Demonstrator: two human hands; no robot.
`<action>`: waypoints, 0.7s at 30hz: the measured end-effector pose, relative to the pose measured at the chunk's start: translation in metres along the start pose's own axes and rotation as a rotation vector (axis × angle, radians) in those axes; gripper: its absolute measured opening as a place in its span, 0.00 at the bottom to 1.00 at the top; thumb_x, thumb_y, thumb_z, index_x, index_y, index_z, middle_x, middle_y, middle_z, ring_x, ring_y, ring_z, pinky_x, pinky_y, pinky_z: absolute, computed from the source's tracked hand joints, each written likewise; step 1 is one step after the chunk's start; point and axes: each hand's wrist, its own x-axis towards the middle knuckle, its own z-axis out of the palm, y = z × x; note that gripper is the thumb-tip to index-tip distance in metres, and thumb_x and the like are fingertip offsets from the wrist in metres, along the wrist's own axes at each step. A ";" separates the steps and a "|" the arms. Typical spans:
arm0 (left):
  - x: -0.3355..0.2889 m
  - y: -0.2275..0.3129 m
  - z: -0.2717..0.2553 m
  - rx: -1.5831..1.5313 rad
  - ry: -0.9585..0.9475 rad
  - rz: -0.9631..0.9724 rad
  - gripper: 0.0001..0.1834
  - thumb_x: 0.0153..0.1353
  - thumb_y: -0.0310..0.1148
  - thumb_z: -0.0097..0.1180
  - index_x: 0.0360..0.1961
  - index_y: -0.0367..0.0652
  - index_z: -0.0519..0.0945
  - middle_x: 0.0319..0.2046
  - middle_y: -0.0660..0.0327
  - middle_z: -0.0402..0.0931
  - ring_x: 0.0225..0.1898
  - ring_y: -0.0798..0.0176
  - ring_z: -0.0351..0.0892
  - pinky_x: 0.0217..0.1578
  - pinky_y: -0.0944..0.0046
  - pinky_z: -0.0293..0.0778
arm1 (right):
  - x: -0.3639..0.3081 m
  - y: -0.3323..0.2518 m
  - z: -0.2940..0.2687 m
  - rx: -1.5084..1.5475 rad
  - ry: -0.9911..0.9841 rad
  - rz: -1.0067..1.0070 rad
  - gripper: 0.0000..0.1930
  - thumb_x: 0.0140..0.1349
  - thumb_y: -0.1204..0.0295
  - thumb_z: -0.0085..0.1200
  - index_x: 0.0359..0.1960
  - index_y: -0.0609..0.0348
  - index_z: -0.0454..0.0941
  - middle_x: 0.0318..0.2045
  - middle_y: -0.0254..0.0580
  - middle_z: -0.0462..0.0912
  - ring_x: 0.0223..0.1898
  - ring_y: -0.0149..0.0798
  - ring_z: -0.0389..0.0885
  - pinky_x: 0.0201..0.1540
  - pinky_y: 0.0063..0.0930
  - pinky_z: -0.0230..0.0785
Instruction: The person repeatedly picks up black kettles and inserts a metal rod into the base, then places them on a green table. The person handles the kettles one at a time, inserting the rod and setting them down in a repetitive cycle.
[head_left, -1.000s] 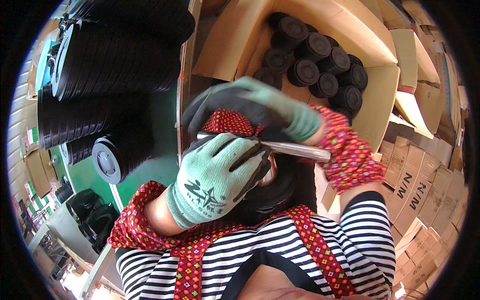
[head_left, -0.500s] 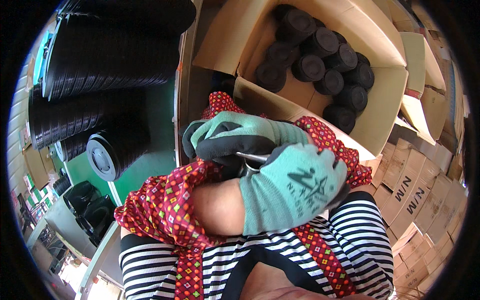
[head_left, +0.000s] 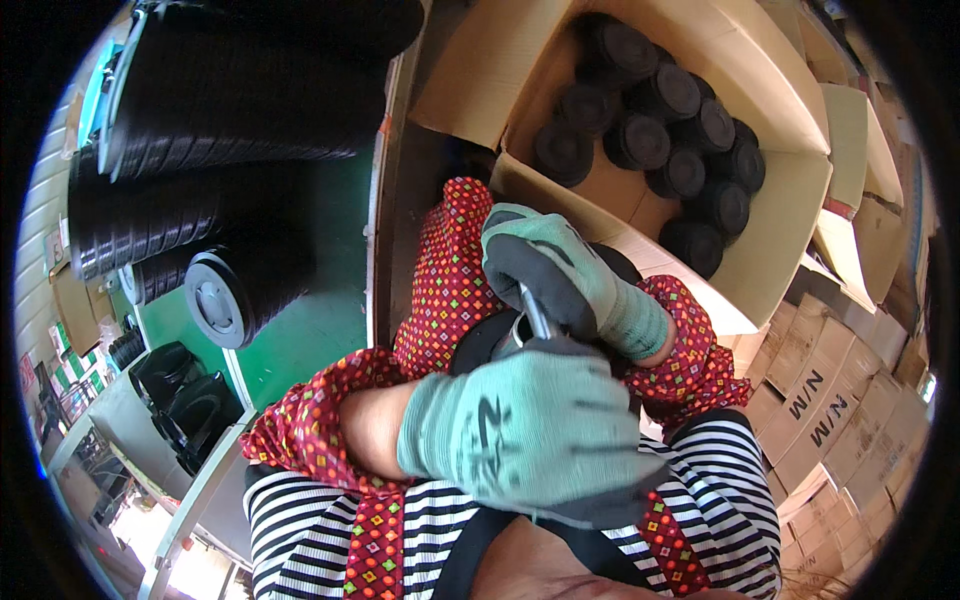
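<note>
Both hands wear green knit gloves with dark palms and are pressed together over my lap. My right hand (head_left: 560,275) is curled around a thin metal tool (head_left: 534,312), of which only a short length shows between the hands. My left hand (head_left: 530,435) is in front, nearer the camera, with its fingers closed over a black round part (head_left: 497,338). Most of that part is hidden by the glove. Red patterned sleeves cover both forearms.
An open cardboard box (head_left: 780,230) holding several black round parts (head_left: 665,95) stands at the upper right. Stacks of black discs (head_left: 230,130) lie on a green table (head_left: 310,335) to the left. Flat cartons (head_left: 830,410) are piled at the right and black trays (head_left: 185,390) at the lower left.
The hands have dropped closer to my body. My left hand has swung across in front of my right. The long metal tool, plainly visible a second ago, is now mostly covered.
</note>
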 end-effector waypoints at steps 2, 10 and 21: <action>-0.010 -0.016 0.008 -0.006 0.141 -0.079 0.26 0.53 0.32 0.69 0.55 0.37 0.86 0.45 0.52 0.83 0.47 0.45 0.85 0.50 0.49 0.82 | -0.011 -0.001 -0.002 0.333 -0.056 0.244 0.27 0.63 0.74 0.59 0.65 0.66 0.73 0.59 0.53 0.76 0.63 0.53 0.76 0.70 0.45 0.68; -0.036 -0.003 -0.037 0.578 0.145 -0.126 0.30 0.43 0.36 0.72 0.53 0.48 0.87 0.47 0.58 0.84 0.55 0.46 0.84 0.63 0.35 0.73 | 0.028 -0.035 -0.031 0.398 0.021 0.704 0.21 0.74 0.68 0.54 0.65 0.60 0.74 0.59 0.44 0.80 0.58 0.36 0.81 0.61 0.33 0.76; -0.238 -0.010 0.009 0.995 0.460 -0.808 0.29 0.48 0.36 0.75 0.56 0.50 0.87 0.48 0.51 0.79 0.51 0.43 0.79 0.62 0.38 0.71 | -0.037 -0.105 -0.063 0.078 -0.296 0.529 0.47 0.42 0.58 0.82 0.67 0.63 0.77 0.67 0.56 0.77 0.69 0.57 0.74 0.73 0.49 0.61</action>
